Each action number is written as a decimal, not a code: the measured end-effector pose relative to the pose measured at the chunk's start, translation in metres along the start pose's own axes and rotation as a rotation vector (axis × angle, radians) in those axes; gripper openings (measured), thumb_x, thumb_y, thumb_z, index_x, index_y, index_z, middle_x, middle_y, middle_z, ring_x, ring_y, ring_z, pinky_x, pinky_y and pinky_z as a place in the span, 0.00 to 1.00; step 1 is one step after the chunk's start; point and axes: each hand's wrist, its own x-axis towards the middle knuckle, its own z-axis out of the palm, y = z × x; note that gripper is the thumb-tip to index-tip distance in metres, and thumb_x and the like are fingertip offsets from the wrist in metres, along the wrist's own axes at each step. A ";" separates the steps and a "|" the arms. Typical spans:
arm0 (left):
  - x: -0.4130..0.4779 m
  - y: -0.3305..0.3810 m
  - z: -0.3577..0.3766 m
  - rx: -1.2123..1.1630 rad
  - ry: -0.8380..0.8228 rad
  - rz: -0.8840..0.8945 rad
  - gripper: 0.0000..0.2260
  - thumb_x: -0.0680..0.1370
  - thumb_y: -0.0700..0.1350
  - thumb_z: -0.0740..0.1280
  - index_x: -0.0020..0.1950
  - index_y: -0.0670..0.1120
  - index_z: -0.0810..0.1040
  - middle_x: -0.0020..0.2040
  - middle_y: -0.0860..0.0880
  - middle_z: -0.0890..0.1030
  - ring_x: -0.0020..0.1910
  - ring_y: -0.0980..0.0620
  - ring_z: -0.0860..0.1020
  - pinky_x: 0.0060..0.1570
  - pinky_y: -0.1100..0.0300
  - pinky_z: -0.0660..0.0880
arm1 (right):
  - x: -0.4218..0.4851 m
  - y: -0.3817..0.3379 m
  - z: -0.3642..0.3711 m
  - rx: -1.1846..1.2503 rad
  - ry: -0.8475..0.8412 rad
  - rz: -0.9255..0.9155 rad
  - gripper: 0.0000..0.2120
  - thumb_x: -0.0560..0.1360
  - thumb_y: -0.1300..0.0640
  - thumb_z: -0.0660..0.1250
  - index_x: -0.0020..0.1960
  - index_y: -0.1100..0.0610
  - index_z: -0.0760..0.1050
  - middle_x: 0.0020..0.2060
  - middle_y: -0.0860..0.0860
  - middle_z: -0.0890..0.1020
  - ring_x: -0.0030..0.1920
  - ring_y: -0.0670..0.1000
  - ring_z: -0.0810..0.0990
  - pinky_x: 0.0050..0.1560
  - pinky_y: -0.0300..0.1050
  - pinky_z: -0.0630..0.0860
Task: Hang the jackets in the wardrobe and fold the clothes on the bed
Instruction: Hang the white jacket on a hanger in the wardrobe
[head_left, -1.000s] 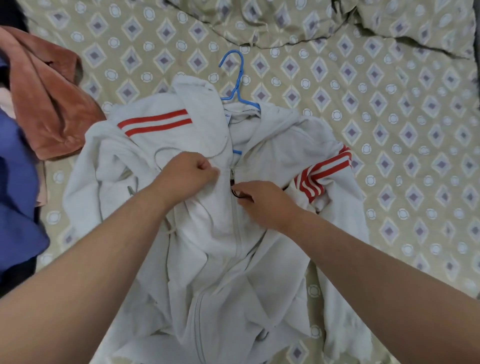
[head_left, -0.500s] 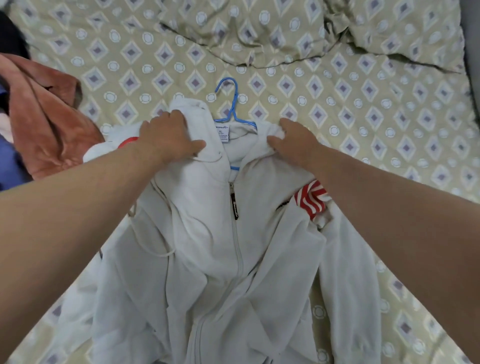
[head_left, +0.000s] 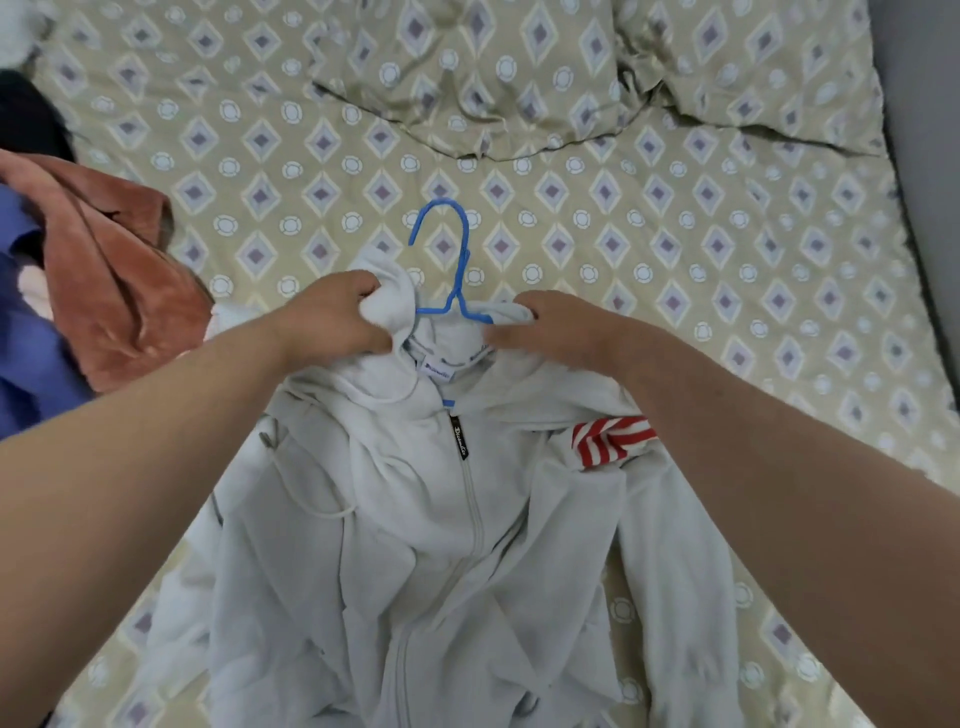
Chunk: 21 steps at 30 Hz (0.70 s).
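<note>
White cloth in both grips: left hand (head_left: 332, 317) clenches the hood edge, right hand (head_left: 561, 327) the collar opposite | forearms stretched forward, hands near each other | 1 white zip-up hooded jacket with red stripes (head_left: 467, 545) front-up on the beige diamond-patterned bed (head_left: 727, 234) | 1 blue plastic hanger (head_left: 457, 260) in its neck | beside it on the left: 1 rust velvet garment (head_left: 114, 291), 1 blue garment (head_left: 31, 353)

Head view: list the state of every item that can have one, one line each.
White zip hoodie: on the hanger, front up on the bed, unfolded.
Zipper pull: near the collar, zip closed.
Blue hanger: inside the neck, hook sticking out.
Left hand: grips the hood fabric.
Right hand: grips the collar.
Rust garment: crumpled, unfolded.
Blue garment: heaped, unfolded.
</note>
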 end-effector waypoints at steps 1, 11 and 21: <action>-0.009 0.003 -0.002 -0.056 0.003 0.003 0.12 0.69 0.43 0.76 0.45 0.49 0.74 0.40 0.51 0.75 0.38 0.53 0.73 0.35 0.57 0.66 | -0.007 -0.006 0.000 0.090 0.025 -0.007 0.16 0.73 0.37 0.69 0.45 0.50 0.76 0.41 0.44 0.78 0.41 0.46 0.76 0.40 0.42 0.68; -0.129 0.049 -0.041 -0.336 0.160 -0.023 0.13 0.66 0.43 0.76 0.46 0.50 0.78 0.43 0.51 0.80 0.44 0.50 0.79 0.44 0.52 0.75 | -0.113 -0.075 -0.011 0.262 0.475 -0.071 0.08 0.71 0.50 0.75 0.42 0.50 0.76 0.38 0.45 0.77 0.36 0.44 0.74 0.39 0.40 0.71; -0.238 0.139 -0.161 -0.257 0.412 0.126 0.13 0.60 0.53 0.70 0.43 0.63 0.76 0.38 0.64 0.79 0.36 0.60 0.77 0.36 0.56 0.72 | -0.247 -0.194 -0.081 -0.087 0.405 -0.378 0.09 0.75 0.41 0.67 0.46 0.44 0.80 0.45 0.40 0.79 0.50 0.38 0.75 0.56 0.41 0.72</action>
